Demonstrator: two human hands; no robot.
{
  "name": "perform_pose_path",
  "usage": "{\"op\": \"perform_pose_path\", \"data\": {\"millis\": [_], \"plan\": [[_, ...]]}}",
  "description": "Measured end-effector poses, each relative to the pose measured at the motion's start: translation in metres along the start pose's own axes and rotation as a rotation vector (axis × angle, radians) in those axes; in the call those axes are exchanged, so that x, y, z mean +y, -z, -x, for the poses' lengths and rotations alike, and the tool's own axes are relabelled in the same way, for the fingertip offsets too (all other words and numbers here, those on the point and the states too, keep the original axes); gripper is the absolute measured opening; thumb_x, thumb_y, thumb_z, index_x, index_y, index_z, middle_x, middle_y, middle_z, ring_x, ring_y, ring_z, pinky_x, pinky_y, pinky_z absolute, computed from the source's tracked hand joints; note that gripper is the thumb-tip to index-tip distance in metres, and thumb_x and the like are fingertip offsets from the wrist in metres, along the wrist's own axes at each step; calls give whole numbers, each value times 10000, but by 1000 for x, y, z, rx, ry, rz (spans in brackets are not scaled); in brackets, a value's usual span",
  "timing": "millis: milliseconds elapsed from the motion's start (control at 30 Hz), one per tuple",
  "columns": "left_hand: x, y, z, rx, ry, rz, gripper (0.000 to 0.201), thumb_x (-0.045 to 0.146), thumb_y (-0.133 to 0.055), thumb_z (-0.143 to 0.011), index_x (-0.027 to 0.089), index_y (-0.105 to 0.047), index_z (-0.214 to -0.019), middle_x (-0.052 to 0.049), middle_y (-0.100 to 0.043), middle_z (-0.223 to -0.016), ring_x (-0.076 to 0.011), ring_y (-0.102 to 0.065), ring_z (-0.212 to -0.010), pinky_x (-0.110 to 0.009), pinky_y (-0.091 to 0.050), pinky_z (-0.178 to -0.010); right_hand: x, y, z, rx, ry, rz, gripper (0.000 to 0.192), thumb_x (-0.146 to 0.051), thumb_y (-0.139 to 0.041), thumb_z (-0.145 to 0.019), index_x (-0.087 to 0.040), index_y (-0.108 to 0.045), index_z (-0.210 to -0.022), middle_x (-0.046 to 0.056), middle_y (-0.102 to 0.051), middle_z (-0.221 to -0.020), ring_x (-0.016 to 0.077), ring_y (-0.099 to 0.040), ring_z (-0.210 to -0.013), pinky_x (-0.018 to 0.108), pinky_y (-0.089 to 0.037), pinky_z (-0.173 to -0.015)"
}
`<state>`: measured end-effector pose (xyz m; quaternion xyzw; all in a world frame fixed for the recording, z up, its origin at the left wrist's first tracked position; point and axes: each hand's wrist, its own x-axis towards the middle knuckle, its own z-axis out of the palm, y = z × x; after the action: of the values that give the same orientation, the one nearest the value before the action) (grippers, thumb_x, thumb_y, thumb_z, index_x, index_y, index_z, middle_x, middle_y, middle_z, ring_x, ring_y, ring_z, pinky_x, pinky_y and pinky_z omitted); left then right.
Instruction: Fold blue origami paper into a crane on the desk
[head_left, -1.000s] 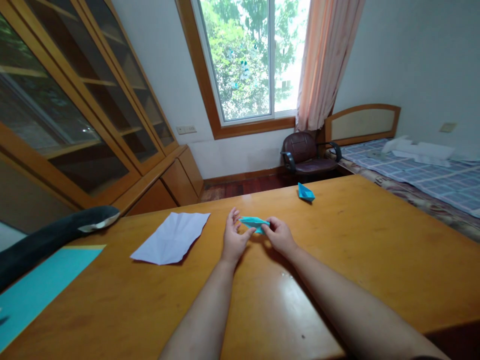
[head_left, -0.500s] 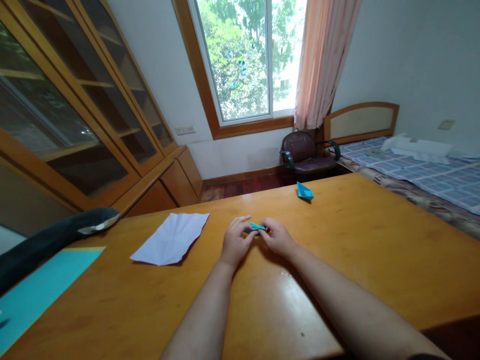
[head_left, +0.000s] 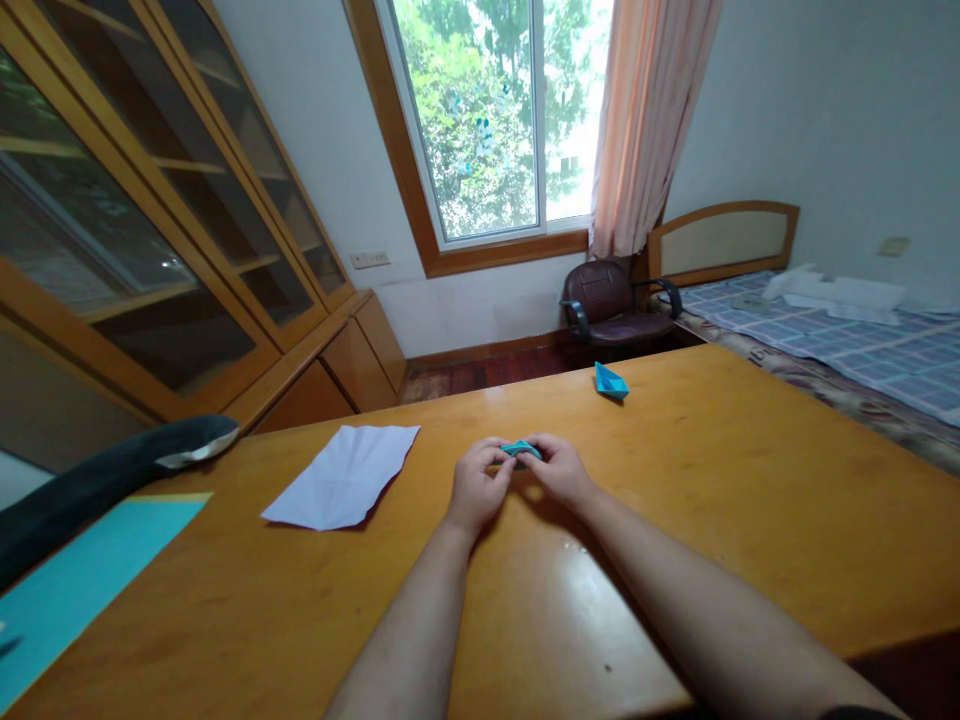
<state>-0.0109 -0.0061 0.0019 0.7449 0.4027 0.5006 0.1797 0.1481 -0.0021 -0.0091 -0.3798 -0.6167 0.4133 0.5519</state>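
Both hands, left hand [head_left: 478,482] and right hand [head_left: 556,470], pinched shut on small folded teal paper piece [head_left: 517,449] above wooden counter [head_left: 720,480]. Folding well advanced, unfinished. Finished blue paper boat [head_left: 610,381] at 1 o'clock; creased white sheet [head_left: 341,488] at 9 o'clock, flat.

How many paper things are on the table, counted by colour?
Blue: 3 - the small folded blue paper piece pinched between the left hand and right hand, the finished blue paper boat, and the flat blue paper sheet.
White: 1 - the creased white paper sheet.
Total: 4
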Motion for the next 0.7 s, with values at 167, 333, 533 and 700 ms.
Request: {"op": "perform_pose_path", "data": {"millis": [167,333,533,700], "plan": [[-3,-2,1,54,73,65,133,201,-614,-788,172,-613,-658,-34,-645,-782,-150,-604,-745,-263,-479,-708,1,2,-1,-44,-42,-197,214,-355,-670,-763,-196,-739,-889,52,-742,-887,186,-669,-798,327,-525,-786],[-10,-4,2,79,157,175,141,217,-614,-783,166,-592,-654,-36,-643,-789,-151,-596,-739,-262,-476,-702,3,3,-3,-81,-111,-287,303,-439,-708,-731,-205,-755,-918,69,-747,-952,213,-685,-855,383,-523,-855],[-15,-5,1,62,196,274,135,220,-614,-771,169,-583,-650,-37,-638,-788,-155,-591,-746,-271,-476,-722,1,3,-5,-76,-132,-261,300,-428,-731,-695,-215,-765,-903,63,-752,-942,227,-690,-873,412,-517,-882],[-14,-4,0,59,231,323,133,217,-625,-744,168,-577,-630,-39,-632,-778,-160,-583,-742,-275,-474,-716,-1,3,-5,-67,-137,-210,284,-405,-722,-694,-213,-767,-899,60,-753,-937,230,-693,-859,414,-524,-865]]}}
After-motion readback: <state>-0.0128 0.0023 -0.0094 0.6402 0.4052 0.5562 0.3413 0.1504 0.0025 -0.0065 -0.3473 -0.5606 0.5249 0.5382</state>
